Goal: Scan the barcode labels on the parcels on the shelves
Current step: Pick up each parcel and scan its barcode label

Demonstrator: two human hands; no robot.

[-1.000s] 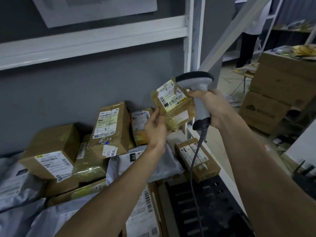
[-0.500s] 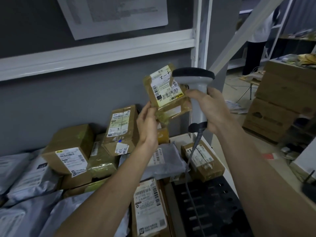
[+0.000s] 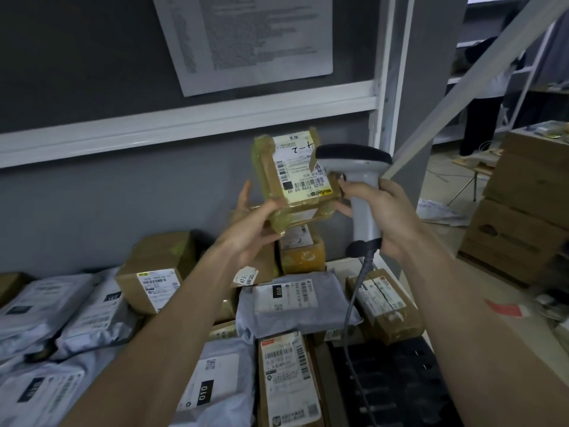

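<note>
Left hand (image 3: 255, 229) held a small taped parcel (image 3: 295, 180) up above the shelf pile, fingers curled round its lower edge, barcode label (image 3: 303, 167) facing the camera. Right hand (image 3: 388, 217) gripped the scanner (image 3: 357, 186) by its handle — head just beside the label's right edge, partly covering it. Trigger finger probably hidden behind the handle. To scan well: pull the scanner back, square the window to the barcode, hold the parcel flat and steady — taped wrap may glare.
</note>
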